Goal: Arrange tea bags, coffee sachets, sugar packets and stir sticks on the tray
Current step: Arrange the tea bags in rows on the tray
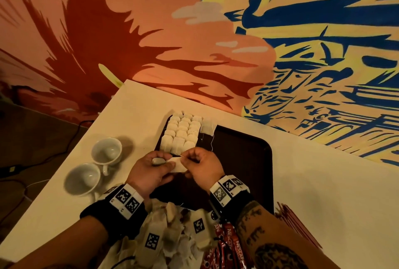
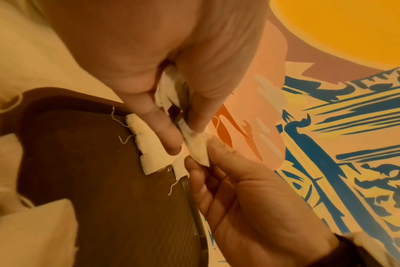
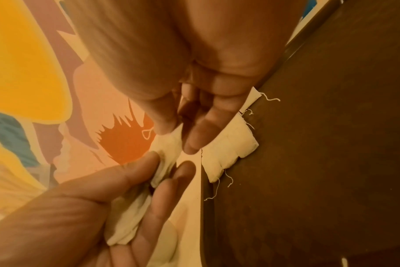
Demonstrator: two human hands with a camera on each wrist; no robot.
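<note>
A dark brown tray (image 1: pixel 248 160) lies on the white table. Several tea bags (image 1: pixel 183 132) sit in neat rows at its far left corner, also visible in the wrist views (image 2: pixel 149 146) (image 3: pixel 228 150). Over the tray's left edge my left hand (image 1: pixel 166 164) grips a small bunch of tea bags (image 3: pixel 128 222) in its palm. My right hand (image 1: pixel 190 159) pinches one tea bag (image 1: pixel 178 166) out of that bunch, thumb and forefinger on its corner (image 2: pixel 196 144) (image 3: pixel 167 150). A loose pile of tea bags (image 1: pixel 162 236) and red coffee sachets (image 1: pixel 228 251) lies near me, partly hidden by my forearms.
Two white cups (image 1: pixel 95 165) lie on their sides left of the tray. A stack of thin red items (image 1: pixel 295 223) sits at the tray's near right corner. The painted wall runs along the table's far edge. The tray's middle and right are bare.
</note>
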